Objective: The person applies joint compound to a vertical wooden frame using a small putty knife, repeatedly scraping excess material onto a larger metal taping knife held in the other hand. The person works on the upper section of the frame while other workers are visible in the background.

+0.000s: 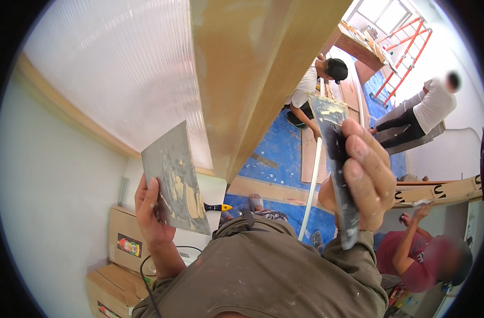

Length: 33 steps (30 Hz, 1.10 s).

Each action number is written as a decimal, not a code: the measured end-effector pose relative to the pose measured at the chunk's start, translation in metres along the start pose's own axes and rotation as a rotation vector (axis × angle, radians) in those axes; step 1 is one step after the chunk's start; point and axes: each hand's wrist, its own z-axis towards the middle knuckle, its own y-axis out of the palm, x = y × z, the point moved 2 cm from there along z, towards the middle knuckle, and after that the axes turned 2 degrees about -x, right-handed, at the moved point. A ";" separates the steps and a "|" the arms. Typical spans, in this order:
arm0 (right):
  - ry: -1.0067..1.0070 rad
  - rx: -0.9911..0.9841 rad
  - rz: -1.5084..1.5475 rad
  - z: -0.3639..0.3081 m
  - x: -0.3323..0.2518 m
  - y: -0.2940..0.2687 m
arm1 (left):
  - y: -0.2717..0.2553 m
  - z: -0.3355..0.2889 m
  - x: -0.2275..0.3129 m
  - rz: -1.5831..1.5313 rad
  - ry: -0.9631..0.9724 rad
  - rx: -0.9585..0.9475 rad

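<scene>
My left hand [153, 212] grips a flat grey rectangular board [175, 177] by its left edge, thumb on its face. Smears of beige putty cover the lower part of the board. Raised at the right, my right hand [366, 175] is closed round the dark handle of a putty knife [334, 132]. Beige putty clings to the wide upper end of its blade. Board and knife are apart. Between and beyond them stands a wooden post [236, 69] with patchy yellowish filler, beside a ribbed translucent panel [130, 69].
Cardboard boxes [128, 233] stand at the lower left, near a yellow-and-black handled tool [218, 207]. Blue sheeting [279, 143] covers the floor. One person [305, 87] crouches ahead; others in white [433, 108] and maroon [406, 254] work at right. An orange ladder [406, 58] stands far right.
</scene>
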 end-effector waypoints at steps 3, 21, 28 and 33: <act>0.130 0.115 0.200 -0.009 0.016 -0.002 | 0.004 0.001 -0.002 -0.032 -0.002 -0.013; -0.426 0.419 0.664 0.035 0.127 0.044 | 0.068 -0.048 -0.050 -0.123 0.282 0.578; -0.429 0.370 0.701 0.023 0.124 0.049 | 0.106 -0.062 -0.073 -0.215 0.356 0.740; -0.355 0.157 0.845 -0.019 0.117 0.047 | 0.128 -0.069 -0.083 -0.244 0.435 0.733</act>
